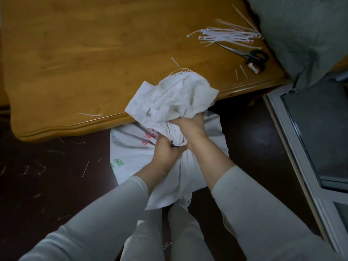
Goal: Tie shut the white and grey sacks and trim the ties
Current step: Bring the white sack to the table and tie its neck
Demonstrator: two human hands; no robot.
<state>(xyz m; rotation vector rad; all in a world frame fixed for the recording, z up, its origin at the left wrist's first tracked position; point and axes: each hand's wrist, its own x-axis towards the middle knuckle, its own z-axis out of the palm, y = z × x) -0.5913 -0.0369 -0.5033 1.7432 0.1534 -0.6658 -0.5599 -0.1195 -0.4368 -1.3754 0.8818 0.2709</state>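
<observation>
Dark floor (47, 185) below, left hand (166, 152) and right hand (194, 127) grip white sack (130, 149) by its mostly hidden neck.

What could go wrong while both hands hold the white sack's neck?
Left hand and right hand both grip the white sack; the zip ties lie far off on the table, so reaching may loosen the neck. Cut tie ends on the floor could slip underfoot.

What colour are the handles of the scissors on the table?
Black; the steel-bladed scissors show best in the head view.
</observation>
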